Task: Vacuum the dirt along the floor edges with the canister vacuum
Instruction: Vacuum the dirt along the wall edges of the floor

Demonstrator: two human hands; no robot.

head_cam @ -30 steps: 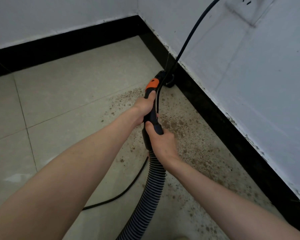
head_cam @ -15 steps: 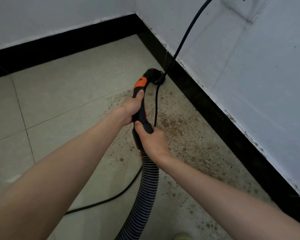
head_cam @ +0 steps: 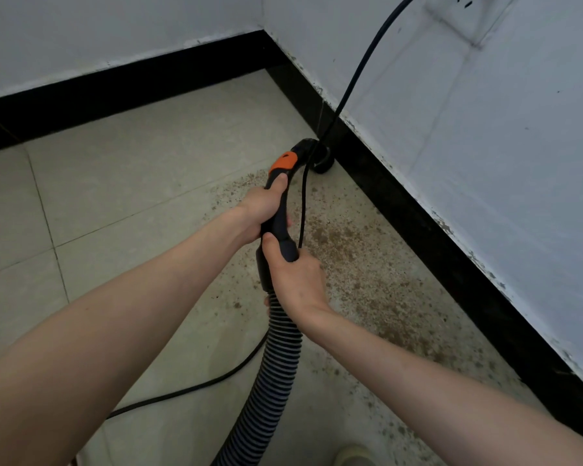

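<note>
Beige tiled floor (head_cam: 142, 183), brown dirt (head_cam: 360, 260) along baseboard, black cord (head_cam: 189, 388)

bare forearms, no sleeves (pale shoe (head_cam: 354, 456) below)

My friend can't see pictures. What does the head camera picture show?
Two bare hands grip a black vacuum handle, left hand above right hand, holding its nozzle against a black baseboard. Brown dirt speckles the tiled floor by the wall, and a ribbed hose and black cord trail away.
</note>
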